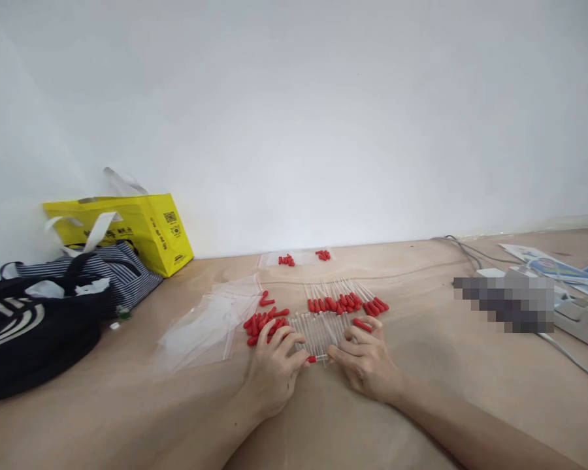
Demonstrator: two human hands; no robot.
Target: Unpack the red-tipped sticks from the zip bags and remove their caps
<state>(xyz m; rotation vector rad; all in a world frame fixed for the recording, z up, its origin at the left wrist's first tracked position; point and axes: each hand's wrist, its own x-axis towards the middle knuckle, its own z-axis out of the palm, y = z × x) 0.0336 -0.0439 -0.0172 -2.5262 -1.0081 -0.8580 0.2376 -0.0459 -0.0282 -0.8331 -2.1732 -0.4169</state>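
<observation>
My left hand point(278, 365) is closed on a red rubber bulb point(311, 359), pinched at its fingertips. My right hand point(367, 362) pinches a thin clear glass dropper tube point(322, 357), whose end meets that bulb between the hands. Another red bulb point(362, 325) shows at my right fingers; whether they hold it I cannot tell. Just beyond the hands lies a row of bare glass tubes point(318, 333). A pile of loose red bulbs point(264, 322) is beside my left fingers. Farther back, finished-looking droppers with red bulbs point(343, 302) lie side by side.
Clear plastic bags point(206, 323) lie at the left. Another bag point(304, 258) with red-bulbed droppers is near the wall. A yellow bag point(169, 235), a striped bag point(132, 277) and a black bag point(44, 339) stand far left. At right are a power strip point(583, 323) and cables.
</observation>
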